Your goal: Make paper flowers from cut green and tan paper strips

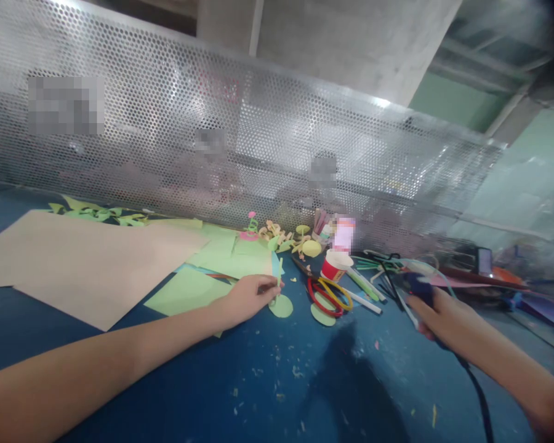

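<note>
Left hand: The left hand (pixel 252 299), at the middle of the frame, pinches a thin green strip (pixel 280 271) between thumb and fingertips, with almost no gap.
Green disc: The round green disc (pixel 282 307) lies flat on the blue table (pixel 258 394), centre of the frame, under the strip's lower end; whether the 2 are joined, I cannot tell.
Right hand: The right hand (pixel 436 311), right of centre, has its fingers wrapped round a dark tool (pixel 418 289); blur hides its tip. It is well apart from the disc.
Second disc: Another green disc (pixel 322 317) lies partly under looped red and yellow handles (pixel 332 291), with no upright strip showing.
Progress: Probably partway. The 2 discs look cut out, and 1 has a strip at it; a small pink-and-green piece (pixel 251 229), upper middle, looks assembled.
Remaining stock: Green sheets (pixel 191 292) and a large pale sheet (pixel 92 258), left of the frame, seem largely unused.
Beyond the handles: A red-and-white cup (pixel 335 267) stands right of centre.
</note>
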A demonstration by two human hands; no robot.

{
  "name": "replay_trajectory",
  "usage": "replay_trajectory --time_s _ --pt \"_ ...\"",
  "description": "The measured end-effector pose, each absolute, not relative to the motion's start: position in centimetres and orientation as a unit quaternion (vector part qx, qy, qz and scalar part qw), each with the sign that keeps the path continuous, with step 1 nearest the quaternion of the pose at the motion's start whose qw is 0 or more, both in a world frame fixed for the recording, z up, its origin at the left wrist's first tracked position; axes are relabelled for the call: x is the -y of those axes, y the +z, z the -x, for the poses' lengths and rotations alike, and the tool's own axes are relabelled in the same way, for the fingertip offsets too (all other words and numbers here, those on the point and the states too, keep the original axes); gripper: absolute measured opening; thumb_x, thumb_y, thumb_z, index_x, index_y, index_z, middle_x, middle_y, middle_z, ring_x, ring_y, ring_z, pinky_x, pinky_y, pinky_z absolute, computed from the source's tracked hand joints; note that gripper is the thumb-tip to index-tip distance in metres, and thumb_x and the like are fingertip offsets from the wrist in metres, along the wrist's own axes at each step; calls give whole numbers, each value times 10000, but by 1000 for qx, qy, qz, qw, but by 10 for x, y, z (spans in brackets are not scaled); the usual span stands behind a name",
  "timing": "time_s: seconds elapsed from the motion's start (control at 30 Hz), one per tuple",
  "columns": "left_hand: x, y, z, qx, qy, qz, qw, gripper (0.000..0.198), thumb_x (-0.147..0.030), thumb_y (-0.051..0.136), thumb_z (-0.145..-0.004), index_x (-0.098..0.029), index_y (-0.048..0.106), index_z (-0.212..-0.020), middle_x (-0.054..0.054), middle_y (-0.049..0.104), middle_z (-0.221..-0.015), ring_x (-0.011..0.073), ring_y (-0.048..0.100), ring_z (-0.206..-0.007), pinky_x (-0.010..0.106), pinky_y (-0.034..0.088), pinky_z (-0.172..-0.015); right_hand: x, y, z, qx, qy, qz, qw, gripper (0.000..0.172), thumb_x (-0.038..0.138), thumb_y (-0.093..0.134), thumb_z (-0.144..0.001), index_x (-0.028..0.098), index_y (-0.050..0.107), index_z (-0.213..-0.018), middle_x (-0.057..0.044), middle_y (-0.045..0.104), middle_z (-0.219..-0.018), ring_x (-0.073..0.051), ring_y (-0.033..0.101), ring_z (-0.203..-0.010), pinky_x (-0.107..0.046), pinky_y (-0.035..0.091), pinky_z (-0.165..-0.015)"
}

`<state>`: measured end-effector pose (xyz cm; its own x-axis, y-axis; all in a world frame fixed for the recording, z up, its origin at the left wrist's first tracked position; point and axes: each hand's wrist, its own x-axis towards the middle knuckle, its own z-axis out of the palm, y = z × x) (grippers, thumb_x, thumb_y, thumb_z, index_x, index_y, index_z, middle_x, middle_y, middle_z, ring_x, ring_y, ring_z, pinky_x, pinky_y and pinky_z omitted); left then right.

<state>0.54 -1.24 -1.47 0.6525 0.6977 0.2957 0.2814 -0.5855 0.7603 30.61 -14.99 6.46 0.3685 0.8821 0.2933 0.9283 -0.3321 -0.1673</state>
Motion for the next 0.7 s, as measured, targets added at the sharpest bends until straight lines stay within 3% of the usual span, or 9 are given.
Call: replay_trajectory --time_s 0.13,0.23,0.37,0.7 --pt "12 -14 -5 -307 321 -839 313 288 -365 408 -830 -181 628 -863 42 634 -927 161 580 -782 243 438 -710 136 87 -244 591 176 765 186 385 553 448 -760 204 515 -611 -1 525 -436 -117 477 -370 -237 375 -395" --pt "11 -13 -5 -314 332 -843 283 285 -349 392 -840 -177 615 -791 34 620 -837 158 559 -759 245 431 -697 125 81 -207 610 293 713 184 429 590 437 -757 187 524 -639 17 502 -448 -94 457 -346 -201 325 -333" --pt "11 -11 -6 -314 330 -850 265 295 -328 361 -854 -180 559 -691 10 572 -696 145 531 -690 238 417 -652 113 62 -191 616 295 704 192 434 574 421 -779 184 499 -604 35 467 -437 -76 442 -306 -185 298 -308" --pt "8 -16 -5 -316 307 -854 275 261 -350 338 -863 -198 497 -723 -16 538 -652 129 501 -598 224 368 -562 106 49 -188 615 324 693 191 420 551 465 -765 180 485 -570 41 447 -416 -78 447 -288 -170 307 -281"
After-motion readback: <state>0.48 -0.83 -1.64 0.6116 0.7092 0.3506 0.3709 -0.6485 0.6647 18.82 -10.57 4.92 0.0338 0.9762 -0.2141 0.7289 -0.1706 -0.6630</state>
